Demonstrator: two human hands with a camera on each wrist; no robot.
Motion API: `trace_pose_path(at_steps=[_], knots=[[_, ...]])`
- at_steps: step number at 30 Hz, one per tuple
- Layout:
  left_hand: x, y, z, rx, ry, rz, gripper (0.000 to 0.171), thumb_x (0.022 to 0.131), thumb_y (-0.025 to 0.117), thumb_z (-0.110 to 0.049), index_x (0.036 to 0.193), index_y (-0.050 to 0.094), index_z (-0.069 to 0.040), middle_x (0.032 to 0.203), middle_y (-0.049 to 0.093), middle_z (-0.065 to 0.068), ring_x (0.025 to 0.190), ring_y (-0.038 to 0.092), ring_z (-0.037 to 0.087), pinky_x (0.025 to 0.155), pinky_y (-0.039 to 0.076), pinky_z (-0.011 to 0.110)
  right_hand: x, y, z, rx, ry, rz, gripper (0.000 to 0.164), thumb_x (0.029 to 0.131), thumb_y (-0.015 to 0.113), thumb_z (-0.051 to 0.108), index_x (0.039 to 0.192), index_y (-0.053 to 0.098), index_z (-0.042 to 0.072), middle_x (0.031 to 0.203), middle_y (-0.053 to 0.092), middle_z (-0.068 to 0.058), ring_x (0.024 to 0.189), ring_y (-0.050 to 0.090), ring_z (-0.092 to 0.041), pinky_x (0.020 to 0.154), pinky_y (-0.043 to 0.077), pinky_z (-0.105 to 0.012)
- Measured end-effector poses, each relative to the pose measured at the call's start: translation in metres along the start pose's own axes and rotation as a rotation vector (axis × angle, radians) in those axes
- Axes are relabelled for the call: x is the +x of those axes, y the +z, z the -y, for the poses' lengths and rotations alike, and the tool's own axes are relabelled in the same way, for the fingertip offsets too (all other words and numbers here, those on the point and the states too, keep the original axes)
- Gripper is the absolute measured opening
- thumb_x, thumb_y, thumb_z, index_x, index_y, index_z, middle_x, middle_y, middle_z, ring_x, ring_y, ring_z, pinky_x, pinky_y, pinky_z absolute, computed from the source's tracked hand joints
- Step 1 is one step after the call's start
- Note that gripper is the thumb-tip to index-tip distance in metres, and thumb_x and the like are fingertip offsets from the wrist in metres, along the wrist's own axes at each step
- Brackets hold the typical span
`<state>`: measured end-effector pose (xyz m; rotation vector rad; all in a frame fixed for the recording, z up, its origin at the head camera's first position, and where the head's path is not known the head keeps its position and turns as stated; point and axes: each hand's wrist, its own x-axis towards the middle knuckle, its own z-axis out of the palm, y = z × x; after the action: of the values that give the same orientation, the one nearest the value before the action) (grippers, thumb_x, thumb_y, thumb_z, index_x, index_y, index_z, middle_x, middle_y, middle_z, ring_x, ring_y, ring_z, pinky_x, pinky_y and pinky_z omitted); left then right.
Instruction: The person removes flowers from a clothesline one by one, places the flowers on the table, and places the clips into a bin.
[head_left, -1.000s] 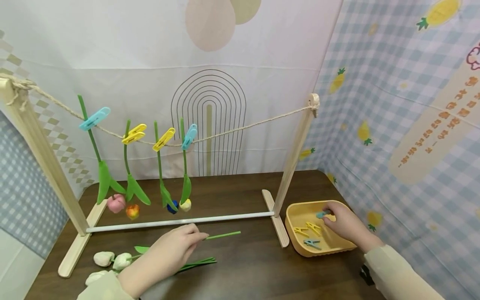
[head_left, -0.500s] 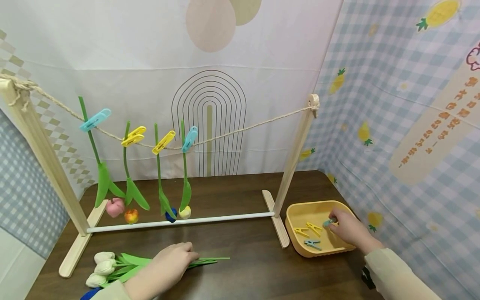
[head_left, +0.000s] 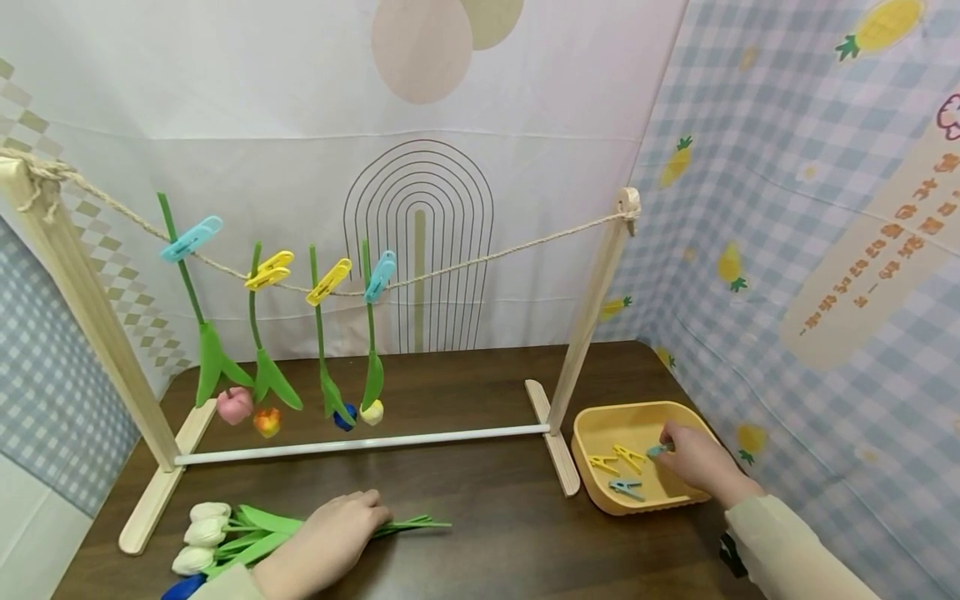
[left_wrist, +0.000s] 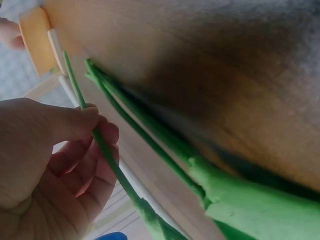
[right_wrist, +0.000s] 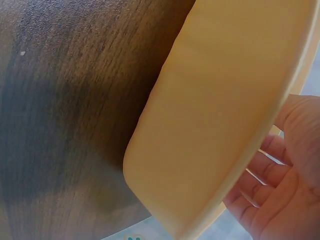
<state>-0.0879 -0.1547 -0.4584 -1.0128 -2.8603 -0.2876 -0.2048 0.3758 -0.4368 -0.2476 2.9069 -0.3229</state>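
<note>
In the left wrist view my left hand [left_wrist: 60, 160] pinches one green tulip stem [left_wrist: 111, 161] between thumb and fingers. Other stems [left_wrist: 145, 135] lie beside it on the table. From the head view, the same left hand [head_left: 330, 537] sits low over the bunch, whose white tulip heads [head_left: 206, 532] point left; a blue tulip head [head_left: 182, 587] is partly cut off. My right hand [head_left: 701, 462] is inside the yellow basket [head_left: 592, 417], pinching a light blue clothespin [head_left: 658, 450]. Two yellow clothespins [head_left: 628, 456] and another blue clothespin [head_left: 626, 489] lie there too. The basket wall hides the right fingertips in the right wrist view.
A wooden rack stands behind, with a left post [head_left: 90, 317], a right post [head_left: 592, 308] and a white crossbar [head_left: 450, 436]. Several tulips hang head-down from its rope [head_left: 510, 250], held by blue and yellow clothespins [head_left: 328, 282]. A checked cloth [head_left: 750, 208] borders the right side.
My left hand has come down from near the crossbar to the bunch, lowering the stem it pinches. My right hand has shifted slightly within the basket, and the blue clothespin has turned with it.
</note>
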Motion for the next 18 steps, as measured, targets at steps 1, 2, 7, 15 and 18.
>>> trace_pose_path(at_steps=[1,2,7,15,18], knots=[[-0.0006,0.0012,0.0004,-0.008,-0.006,0.003,0.018,0.078,0.069,0.002,0.083,0.067,-0.015,0.078,0.051,-0.006,0.071,0.057,0.013,0.060,0.049,0.033,0.0000,0.0000,0.0001,-0.004,0.002,0.004,0.025,0.089,0.070,0.022,0.097,0.058,0.002,0.086,0.062,-0.005,0.071,0.055,-0.017,0.063,0.048,-0.040],[-0.0011,0.0025,0.0007,-0.012,-0.010,0.002,0.018,0.078,0.068,0.003,0.084,0.067,-0.015,0.078,0.052,-0.006,0.072,0.057,0.013,0.060,0.049,0.033,0.0002,0.0003,0.0001,-0.008,0.006,0.006,0.025,0.089,0.070,0.022,0.097,0.058,0.002,0.085,0.062,-0.005,0.070,0.055,-0.017,0.063,0.048,-0.040],[-0.0030,0.0058,0.0007,-0.011,-0.020,-0.017,0.019,0.078,0.066,0.004,0.085,0.066,-0.013,0.079,0.053,-0.005,0.073,0.057,0.013,0.061,0.049,0.031,0.0004,0.0014,0.0000,-0.022,0.023,0.028,0.023,0.090,0.068,0.022,0.096,0.058,0.002,0.080,0.060,-0.002,0.066,0.052,-0.016,0.060,0.046,-0.037],[-0.0037,0.0062,0.0004,-0.022,-0.036,0.008,0.018,0.078,0.066,0.004,0.085,0.067,-0.013,0.078,0.054,-0.004,0.074,0.057,0.014,0.063,0.050,0.032,0.0029,0.0034,-0.0016,-0.065,0.032,0.040,0.021,0.089,0.068,0.019,0.096,0.059,0.001,0.081,0.061,-0.004,0.067,0.054,-0.017,0.061,0.047,-0.039],[-0.0035,0.0050,0.0007,-0.022,-0.034,0.012,0.018,0.077,0.066,0.003,0.084,0.066,-0.013,0.078,0.054,-0.005,0.073,0.057,0.014,0.063,0.049,0.032,0.0038,0.0035,-0.0025,-0.076,0.040,0.044,0.022,0.088,0.068,0.019,0.097,0.059,0.001,0.084,0.062,-0.005,0.070,0.055,-0.018,0.063,0.048,-0.040]])
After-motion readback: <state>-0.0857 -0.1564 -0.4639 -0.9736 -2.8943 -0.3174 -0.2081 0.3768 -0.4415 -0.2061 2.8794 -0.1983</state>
